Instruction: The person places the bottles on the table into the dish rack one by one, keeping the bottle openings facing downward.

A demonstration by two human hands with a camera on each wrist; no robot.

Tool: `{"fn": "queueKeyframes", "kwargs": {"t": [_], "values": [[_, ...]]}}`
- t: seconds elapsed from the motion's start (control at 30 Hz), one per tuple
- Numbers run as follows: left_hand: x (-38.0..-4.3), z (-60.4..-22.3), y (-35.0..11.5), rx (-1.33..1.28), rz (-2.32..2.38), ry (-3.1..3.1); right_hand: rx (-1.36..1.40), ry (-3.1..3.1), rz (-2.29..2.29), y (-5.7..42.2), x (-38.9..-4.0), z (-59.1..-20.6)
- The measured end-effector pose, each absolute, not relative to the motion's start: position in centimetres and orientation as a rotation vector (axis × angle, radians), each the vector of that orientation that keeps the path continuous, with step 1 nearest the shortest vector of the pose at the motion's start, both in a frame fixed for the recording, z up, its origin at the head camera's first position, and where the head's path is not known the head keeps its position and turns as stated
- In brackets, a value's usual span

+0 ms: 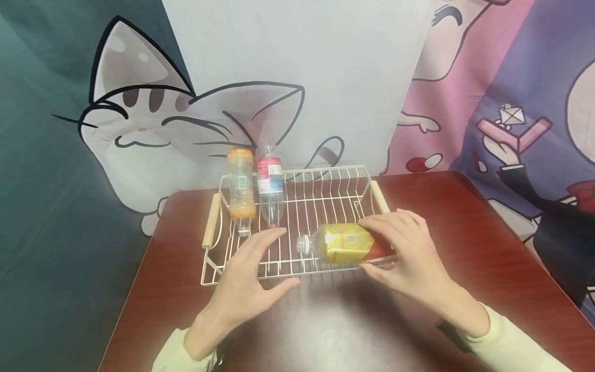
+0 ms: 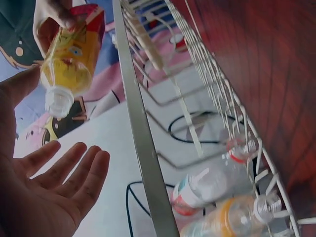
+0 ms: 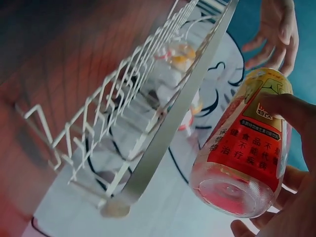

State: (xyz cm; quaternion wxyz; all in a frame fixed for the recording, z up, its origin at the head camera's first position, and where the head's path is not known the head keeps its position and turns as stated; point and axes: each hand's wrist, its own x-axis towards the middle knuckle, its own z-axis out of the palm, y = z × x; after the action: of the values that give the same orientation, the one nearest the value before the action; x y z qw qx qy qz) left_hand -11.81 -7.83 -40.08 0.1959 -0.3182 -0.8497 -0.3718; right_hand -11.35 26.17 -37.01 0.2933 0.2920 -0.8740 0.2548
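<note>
My right hand [image 1: 411,258] grips the base end of a plastic drink bottle [image 1: 346,243] with a yellow and red label. The bottle lies sideways above the front of a white wire rack [image 2: 138,128], its pale mouth pointing left. My left hand [image 1: 246,281] stands beside that mouth, apart from it, fingers extended and thumb spread, holding nothing. In the rack's left part lean two clear bottles, necks toward me: one with orange bands [image 1: 241,199], one with a red, white and blue label [image 1: 270,181].
The rack has wooden handles, one on the left [image 1: 212,219] and one on the right [image 1: 379,196]. It stands on a dark red-brown table [image 1: 465,222]. Behind hangs a cloth [image 1: 353,82] printed with cartoon figures.
</note>
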Motion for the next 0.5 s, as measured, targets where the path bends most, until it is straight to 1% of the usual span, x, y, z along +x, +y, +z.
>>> {"fn": "queueKeyframes", "kwargs": {"t": [0.5], "values": [[-11.6, -40.5, -6.1, -1.058, -1.133, -2.405, 0.904, -2.345, 0.639, 23.3, -10.6, -38.3]]}}
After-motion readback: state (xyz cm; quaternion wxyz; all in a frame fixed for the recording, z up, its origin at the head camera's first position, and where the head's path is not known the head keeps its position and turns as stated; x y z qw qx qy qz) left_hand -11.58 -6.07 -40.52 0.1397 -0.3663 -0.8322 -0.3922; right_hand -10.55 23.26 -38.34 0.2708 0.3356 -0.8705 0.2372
